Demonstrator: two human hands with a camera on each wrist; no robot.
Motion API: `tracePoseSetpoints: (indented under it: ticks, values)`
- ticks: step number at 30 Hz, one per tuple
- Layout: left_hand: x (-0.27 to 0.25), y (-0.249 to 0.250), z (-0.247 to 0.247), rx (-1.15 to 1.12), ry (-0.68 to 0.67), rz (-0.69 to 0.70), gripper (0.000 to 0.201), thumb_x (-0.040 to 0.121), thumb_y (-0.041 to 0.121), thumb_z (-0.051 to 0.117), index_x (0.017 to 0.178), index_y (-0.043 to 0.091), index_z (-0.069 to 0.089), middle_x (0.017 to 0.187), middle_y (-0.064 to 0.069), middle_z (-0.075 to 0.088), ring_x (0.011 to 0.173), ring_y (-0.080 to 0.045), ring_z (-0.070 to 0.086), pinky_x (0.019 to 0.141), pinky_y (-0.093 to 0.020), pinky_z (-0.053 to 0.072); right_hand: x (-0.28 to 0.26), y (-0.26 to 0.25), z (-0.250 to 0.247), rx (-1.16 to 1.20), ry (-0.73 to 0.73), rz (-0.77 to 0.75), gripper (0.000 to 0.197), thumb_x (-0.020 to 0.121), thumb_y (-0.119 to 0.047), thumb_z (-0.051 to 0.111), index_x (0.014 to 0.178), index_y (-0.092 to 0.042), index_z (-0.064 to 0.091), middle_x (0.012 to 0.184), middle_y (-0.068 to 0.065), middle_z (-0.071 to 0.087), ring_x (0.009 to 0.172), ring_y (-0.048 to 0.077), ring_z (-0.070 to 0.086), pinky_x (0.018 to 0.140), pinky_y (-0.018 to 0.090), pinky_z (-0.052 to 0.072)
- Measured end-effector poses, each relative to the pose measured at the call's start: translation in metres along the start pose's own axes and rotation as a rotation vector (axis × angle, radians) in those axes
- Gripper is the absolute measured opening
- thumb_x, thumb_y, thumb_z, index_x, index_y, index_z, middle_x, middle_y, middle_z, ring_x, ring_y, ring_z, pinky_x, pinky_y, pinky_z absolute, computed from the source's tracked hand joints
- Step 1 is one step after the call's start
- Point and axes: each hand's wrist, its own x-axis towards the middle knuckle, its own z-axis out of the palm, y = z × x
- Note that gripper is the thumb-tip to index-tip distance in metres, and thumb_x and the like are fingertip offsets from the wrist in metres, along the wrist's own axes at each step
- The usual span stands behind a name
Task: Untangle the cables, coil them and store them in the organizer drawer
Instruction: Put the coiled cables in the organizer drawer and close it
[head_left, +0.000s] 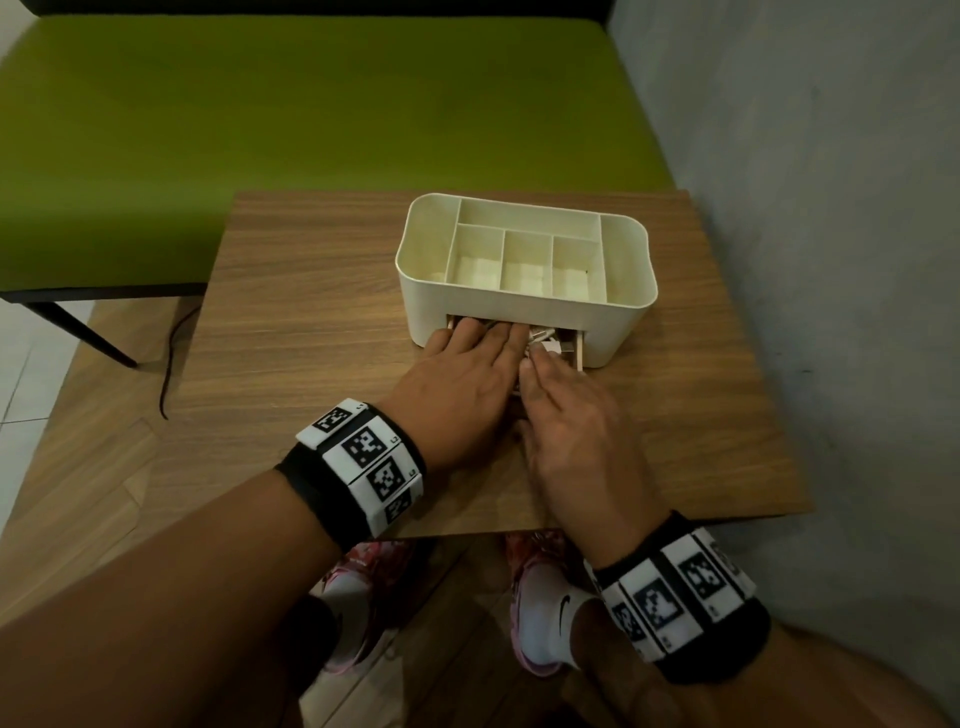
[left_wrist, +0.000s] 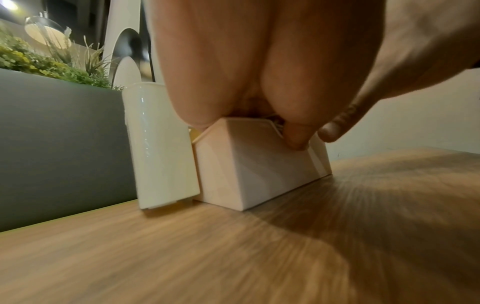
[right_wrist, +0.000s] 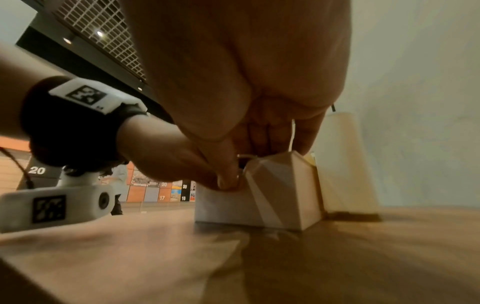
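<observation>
A cream organizer (head_left: 618, 317) with several top compartments stands on the wooden table (head_left: 311, 322). Its drawer (head_left: 578, 353) is pulled partly out at the front. Pale cables and plugs (head_left: 543, 340) lie inside it, mostly hidden by my hands. My left hand (head_left: 483, 348) lies flat over the drawer's left part with straight fingers pressing down. The left wrist view shows its thumb (left_wrist: 296, 137) against the drawer (left_wrist: 254, 164) front. My right hand (head_left: 540, 369) rests beside it, fingers straight on the cables. The right wrist view shows both hands on top of the drawer (right_wrist: 283, 191).
A green bench (head_left: 311, 104) stands behind and left of the table. A grey wall (head_left: 831, 208) runs close along the right side. A black cord (head_left: 171, 358) trails on the floor at the left. My shoes (head_left: 540, 613) show under the table's near edge.
</observation>
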Motion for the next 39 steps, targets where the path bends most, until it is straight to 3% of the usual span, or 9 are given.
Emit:
tracePoseSetpoints:
  ticks: [8,13,17,21,25,28,30,32,39]
  values:
    - [-0.007,-0.001,-0.019,0.012,-0.042,0.06,0.067,0.089,0.045,0.033,0.145,0.008,0.04,0.142,-0.011,0.052,0.119,-0.028,0.049,0.099,-0.041,0.045,0.008,0.004,0.005,-0.031,-0.014,0.019,0.044,0.079,-0.007,0.072,0.122,-0.001,0.067,0.127,0.016,0.066,0.113,0.031,0.066,0.094,0.044,0.052]
    - [-0.013,-0.003,-0.06,0.043,0.139,0.034,0.053,0.092,0.047,0.025,0.113,0.019,0.065,0.104,-0.002,0.069,0.095,-0.023,0.059,0.079,-0.038,0.047,0.009,0.002,0.008,-0.03,0.044,0.06,0.04,0.074,-0.004,0.073,0.114,-0.005,0.072,0.12,0.013,0.07,0.102,0.03,0.07,0.087,0.041,0.055]
    - [-0.001,-0.024,-0.074,0.038,0.212,-0.041,0.064,0.087,0.057,0.052,0.14,0.02,0.047,0.144,-0.011,0.048,0.132,-0.031,0.042,0.105,-0.049,0.036,0.01,0.001,0.011,-0.016,0.092,0.039,0.046,0.08,-0.015,0.039,0.107,-0.005,0.075,0.114,0.013,0.072,0.096,0.028,0.072,0.082,0.04,0.056]
    - [0.013,-0.038,-0.063,0.078,-0.024,-0.091,0.096,0.079,0.078,0.047,0.155,0.033,0.008,0.165,-0.009,0.005,0.15,-0.029,0.012,0.12,-0.048,0.01,0.01,0.0,0.012,-0.009,0.078,0.052,0.054,0.078,-0.017,0.033,0.108,-0.007,0.075,0.115,0.011,0.072,0.095,0.025,0.073,0.082,0.037,0.056]
    - [0.018,-0.03,-0.046,0.086,-0.086,-0.173,0.103,0.082,0.074,0.051,0.154,0.027,-0.005,0.164,-0.014,-0.004,0.138,-0.031,0.042,0.12,-0.052,0.01,0.012,-0.001,0.014,0.006,0.058,0.064,0.054,0.08,-0.018,0.031,0.111,-0.005,0.074,0.118,0.013,0.071,0.099,0.028,0.072,0.085,0.041,0.055]
    - [0.018,-0.026,-0.045,0.114,-0.073,-0.204,0.1,0.083,0.071,0.053,0.155,0.027,-0.002,0.164,-0.015,-0.002,0.119,-0.041,0.057,0.111,-0.052,0.03,0.014,0.0,0.014,0.014,0.055,0.058,0.043,0.083,-0.014,0.042,0.111,-0.004,0.073,0.118,0.014,0.071,0.101,0.028,0.071,0.085,0.042,0.055]
    - [0.018,-0.025,-0.045,0.123,-0.059,-0.21,0.097,0.084,0.069,0.055,0.155,0.028,0.003,0.164,-0.013,0.001,0.106,-0.046,0.061,0.093,-0.048,0.047,0.017,0.005,0.013,0.038,0.085,0.025,0.03,0.082,-0.008,0.062,0.109,-0.004,0.074,0.116,0.015,0.071,0.099,0.029,0.072,0.084,0.041,0.056]
    - [0.019,-0.024,-0.046,0.132,-0.052,-0.2,0.095,0.084,0.065,0.058,0.154,0.027,0.006,0.164,-0.012,0.003,0.1,-0.045,0.063,0.084,-0.046,0.05,0.022,0.011,0.009,0.118,0.113,-0.018,0.026,0.081,-0.008,0.067,0.105,-0.002,0.075,0.111,0.016,0.072,0.095,0.03,0.073,0.08,0.044,0.059]
    - [0.018,-0.021,-0.046,0.156,-0.032,-0.203,0.096,0.084,0.063,0.06,0.155,0.026,0.008,0.165,-0.01,0.004,0.102,-0.037,0.064,0.086,-0.041,0.048,0.024,0.015,-0.012,0.171,0.121,-0.038,0.026,0.081,-0.014,0.076,0.106,-0.008,0.075,0.111,0.009,0.074,0.094,0.027,0.071,0.076,0.044,0.059]
